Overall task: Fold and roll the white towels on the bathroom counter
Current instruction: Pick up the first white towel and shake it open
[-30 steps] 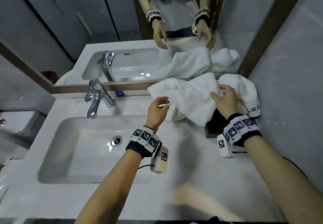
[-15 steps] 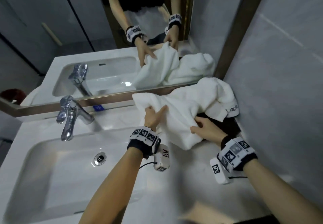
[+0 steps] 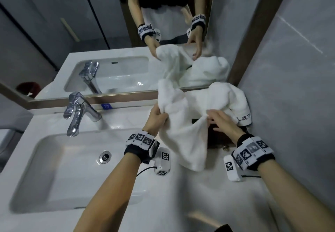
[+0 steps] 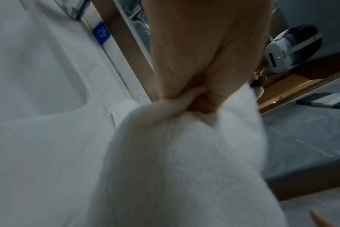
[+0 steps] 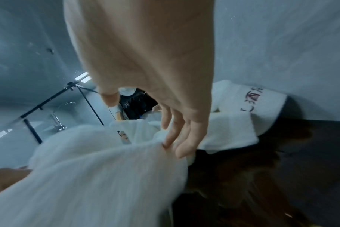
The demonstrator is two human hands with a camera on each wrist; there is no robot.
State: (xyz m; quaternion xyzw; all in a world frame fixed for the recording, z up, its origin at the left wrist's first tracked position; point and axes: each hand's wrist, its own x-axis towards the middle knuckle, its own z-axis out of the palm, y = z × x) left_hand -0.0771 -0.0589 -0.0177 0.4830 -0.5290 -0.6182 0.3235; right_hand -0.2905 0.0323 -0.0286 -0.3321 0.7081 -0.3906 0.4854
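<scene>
A crumpled white towel [image 3: 183, 134] hangs off the counter's back right, lifted by my left hand [image 3: 160, 114], which grips a bunched edge of it. In the left wrist view my left hand [image 4: 196, 98] has the towel [image 4: 184, 161] squeezed between thumb and fingers. My right hand [image 3: 213, 116] lies on the same towel with straight fingers [image 5: 177, 138] touching a fold of the towel [image 5: 99, 161], thumb apart. A second white towel [image 3: 232, 95] with embroidered lettering lies heaped in the corner behind, also seen as the lettered towel [image 5: 243, 110].
A dark wooden tray [image 3: 216, 139] sits under the towels by the grey wall [image 3: 290, 86]. The sink basin [image 3: 54, 173] and chrome faucet [image 3: 78, 112] are to the left. A mirror [image 3: 108, 32] backs the white counter [image 3: 199, 204].
My left hand went from open near the towel to gripping its edge and lifting it. My right hand shifted up from the towel's lower edge onto its middle.
</scene>
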